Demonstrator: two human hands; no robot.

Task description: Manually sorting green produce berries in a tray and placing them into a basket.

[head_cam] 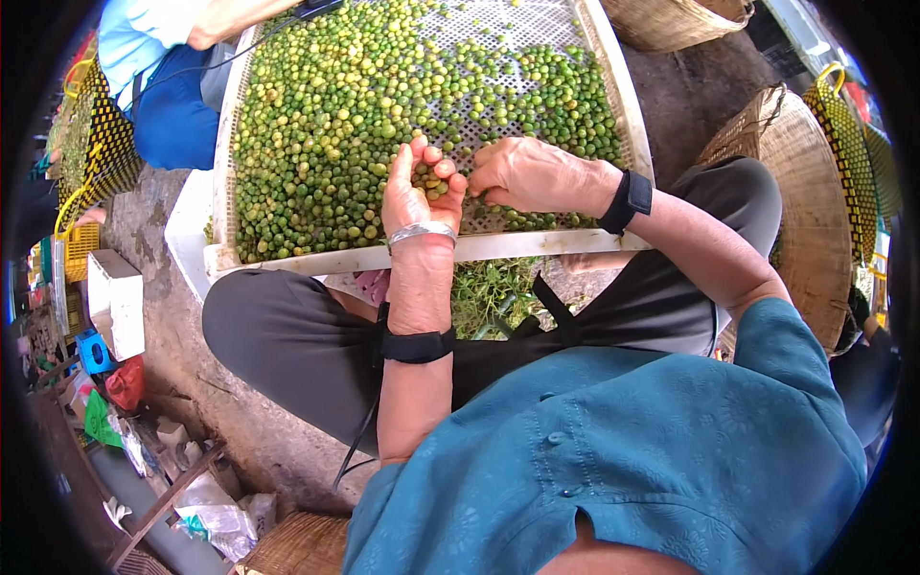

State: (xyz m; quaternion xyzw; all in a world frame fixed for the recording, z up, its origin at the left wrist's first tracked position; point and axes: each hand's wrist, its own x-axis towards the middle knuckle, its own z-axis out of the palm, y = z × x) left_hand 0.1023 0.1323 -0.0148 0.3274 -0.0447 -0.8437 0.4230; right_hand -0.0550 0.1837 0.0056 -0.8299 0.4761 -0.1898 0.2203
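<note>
A white plastic mesh tray (546, 244) lies in front of me, spread with small round green and yellowish citrus-like fruits (309, 144). My left hand (424, 190), with a silver bangle at the wrist, is cupped palm up over the tray's near part and holds several of the small fruits (430, 181). Close to its right, my right hand (521, 176) is palm down over the mesh, its fingers bent together near the left fingertips. Whether anything is between the right fingers cannot be seen.
Another person's arm (230, 21) reaches over the tray's far left edge. Woven bamboo baskets (798, 194) stand at the right. Cut green stems (489, 295) lie below the tray, between my knees. A white foam box (116, 305) and plastic bags (126, 381) are on the left.
</note>
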